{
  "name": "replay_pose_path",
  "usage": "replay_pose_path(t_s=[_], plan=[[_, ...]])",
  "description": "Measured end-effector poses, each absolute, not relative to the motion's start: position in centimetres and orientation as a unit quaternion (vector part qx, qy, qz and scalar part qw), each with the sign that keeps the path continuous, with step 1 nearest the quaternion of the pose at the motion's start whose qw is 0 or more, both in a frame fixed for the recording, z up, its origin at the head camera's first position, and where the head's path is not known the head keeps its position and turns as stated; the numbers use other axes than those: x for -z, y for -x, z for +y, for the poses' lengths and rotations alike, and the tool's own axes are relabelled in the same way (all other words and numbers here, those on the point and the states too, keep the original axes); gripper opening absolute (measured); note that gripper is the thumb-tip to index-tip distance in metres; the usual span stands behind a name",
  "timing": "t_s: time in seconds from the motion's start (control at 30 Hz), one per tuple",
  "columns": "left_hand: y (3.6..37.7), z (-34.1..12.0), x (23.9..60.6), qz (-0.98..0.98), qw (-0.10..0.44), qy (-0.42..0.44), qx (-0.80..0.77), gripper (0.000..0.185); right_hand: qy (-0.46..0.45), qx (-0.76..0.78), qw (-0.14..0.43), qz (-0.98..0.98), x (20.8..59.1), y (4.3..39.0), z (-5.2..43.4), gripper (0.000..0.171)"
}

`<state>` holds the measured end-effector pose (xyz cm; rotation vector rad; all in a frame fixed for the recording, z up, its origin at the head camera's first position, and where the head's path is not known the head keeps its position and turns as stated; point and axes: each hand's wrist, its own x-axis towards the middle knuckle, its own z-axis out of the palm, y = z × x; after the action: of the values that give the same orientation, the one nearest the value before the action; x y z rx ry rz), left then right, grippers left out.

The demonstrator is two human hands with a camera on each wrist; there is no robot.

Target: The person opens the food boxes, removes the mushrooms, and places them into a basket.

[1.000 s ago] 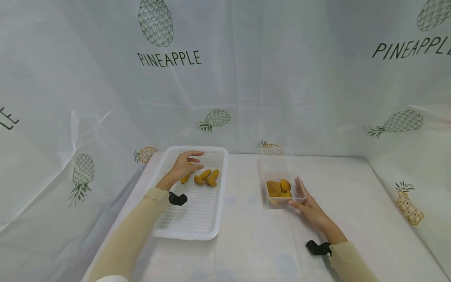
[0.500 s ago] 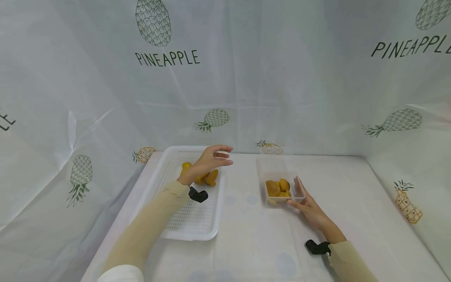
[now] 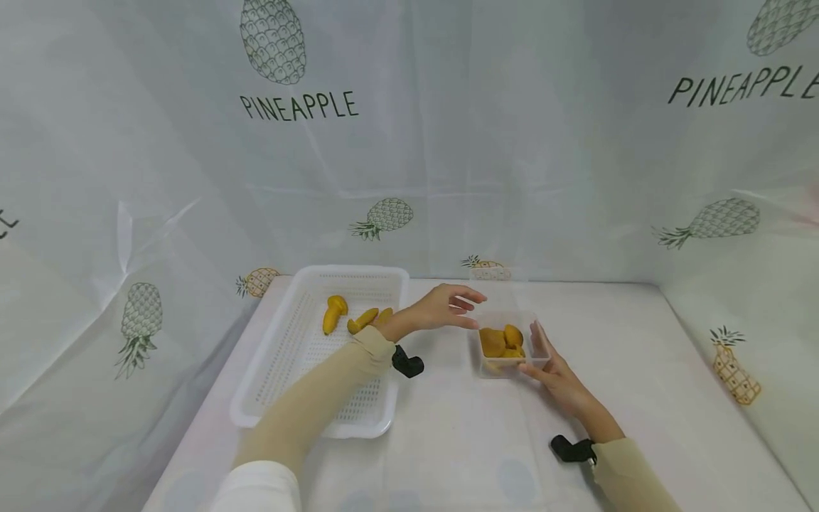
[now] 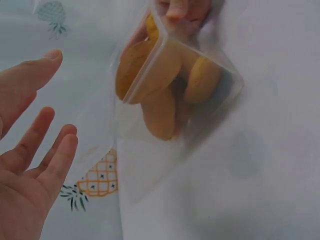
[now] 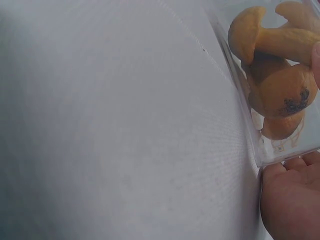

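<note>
White tray (image 3: pixel 301 370) holds three mushrooms (image 3: pixel 355 319). Left hand (image 3: pixel 441 308), empty with fingers spread, has crossed from tray to clear box (image 3: pixel 508 348); right hand (image 3: pixel 555 375) grips it.

The word "PINEAPPLE" (image 3: pixel 298 107) stood in dark green capitals on the pale, pineapple-printed plastic sheet (image 3: pixel 512 163) that hung as a backdrop, directly under a large outlined pineapple drawing (image 3: pixel 272 41) on its upper left part. The same word "PINEAPPLE" (image 3: pixel 742 85) appeared again, slanted, on the sheet's right side, cut at the picture's edge. At the far left edge of the sheet only a fragment of a letter (image 3: pixel 8 223) showed, too little to read. The wrist views showed no readable text.
</note>
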<state>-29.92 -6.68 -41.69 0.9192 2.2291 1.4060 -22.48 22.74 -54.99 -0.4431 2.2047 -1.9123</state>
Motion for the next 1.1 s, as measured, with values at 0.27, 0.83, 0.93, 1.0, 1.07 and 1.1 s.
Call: replay_pose_path(t_s=[0.27,0.83,0.93,1.0,1.07,1.1], plan=[[29.5,-3.9,43.8,0.785,0.190,-0.352,-0.473,0.049,0.146,0.639,0.092,0.750,55.1,22.5,22.6,0.095],[30.0,-2.9,45.8,0.790,0.186,-0.413,-0.413,0.049,0.152,0.634,0.086,0.753,55.1,22.6,22.5,0.096],[30.1,-2.9,45.8,0.795,0.184,-0.426,-0.391,0.047,0.152,0.635,0.086,0.752,55.1,22.6,22.6,0.096],[30.2,-2.8,45.8,0.798,0.184,-0.437,-0.373,0.045,0.153,0.636,0.085,0.752,55.1,22.6,22.7,0.096],[30.3,-2.7,45.8,0.801,0.184,-0.447,-0.352,0.043,0.152,0.637,0.084,0.751,55.2,22.6,22.7,0.096],[30.3,-2.6,45.7,0.803,0.186,-0.449,-0.345,0.041,0.153,0.638,0.083,0.750,55.2,22.6,22.8,0.096]])
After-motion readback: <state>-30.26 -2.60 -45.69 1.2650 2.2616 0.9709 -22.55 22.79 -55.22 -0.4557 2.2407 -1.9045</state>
